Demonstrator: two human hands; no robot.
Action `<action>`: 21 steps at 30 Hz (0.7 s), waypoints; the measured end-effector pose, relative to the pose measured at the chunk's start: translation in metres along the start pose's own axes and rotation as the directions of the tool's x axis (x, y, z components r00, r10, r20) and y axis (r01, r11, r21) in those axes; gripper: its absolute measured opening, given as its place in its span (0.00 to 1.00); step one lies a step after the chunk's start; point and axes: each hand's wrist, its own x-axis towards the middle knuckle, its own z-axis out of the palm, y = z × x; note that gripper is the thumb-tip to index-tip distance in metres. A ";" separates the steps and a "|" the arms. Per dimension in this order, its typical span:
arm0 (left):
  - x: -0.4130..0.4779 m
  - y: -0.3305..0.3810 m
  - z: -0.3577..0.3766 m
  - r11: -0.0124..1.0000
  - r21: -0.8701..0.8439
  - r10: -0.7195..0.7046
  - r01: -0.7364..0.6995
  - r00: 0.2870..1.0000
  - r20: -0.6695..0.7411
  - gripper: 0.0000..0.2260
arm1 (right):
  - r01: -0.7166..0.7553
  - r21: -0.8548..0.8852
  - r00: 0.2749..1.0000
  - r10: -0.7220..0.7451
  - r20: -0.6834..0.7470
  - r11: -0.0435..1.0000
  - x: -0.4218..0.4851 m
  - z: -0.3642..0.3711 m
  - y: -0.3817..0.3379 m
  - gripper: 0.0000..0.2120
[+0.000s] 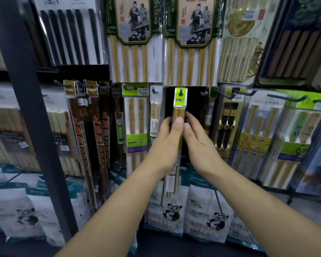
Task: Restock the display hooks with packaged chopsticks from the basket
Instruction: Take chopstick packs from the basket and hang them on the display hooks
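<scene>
Hanging step judged nearly done: chopstick pack seated by its green header on the display hook. Pack pinched by left hand, thumb on front; right hand laid straight-fingered against its edge. Next, gentle release needed, pack left plumb

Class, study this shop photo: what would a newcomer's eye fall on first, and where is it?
Dead centre, two bare arms reach in: the left hand pinches a narrow chopstick pack with a lime-green header, hung on a hook, while the right hand touches its edge. Above hang two large bamboo chopstick packs picturing robed figures; panda-printed bags line the bottom.
</scene>
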 end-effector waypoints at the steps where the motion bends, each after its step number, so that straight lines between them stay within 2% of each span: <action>1: 0.003 0.001 0.004 0.998 -0.060 -0.018 0.019 1.000 0.007 0.38 | -0.005 0.062 0.999 0.002 0.044 0.998 0.000 0.003 0.002 0.34; 4: 0.010 0.000 0.011 0.989 -0.136 -0.059 0.056 0.998 -0.014 0.36 | -0.056 0.174 0.993 0.036 0.113 0.983 0.003 0.013 0.012 0.37; 7: 0.017 -0.006 0.015 0.985 -0.160 -0.076 0.067 0.996 -0.050 0.28 | -0.107 0.212 0.991 0.087 0.100 0.971 0.011 0.018 0.021 0.33; 11: 0.030 -0.007 0.018 0.983 -0.173 -0.080 0.065 0.994 -0.078 0.24 | -0.113 0.212 0.992 0.098 0.080 0.971 0.026 0.022 0.029 0.28; 21: 0.030 -0.016 0.023 0.988 -0.107 -0.122 0.111 0.987 -0.107 0.27 | -0.094 0.232 0.993 0.074 0.095 0.968 0.033 0.022 0.044 0.27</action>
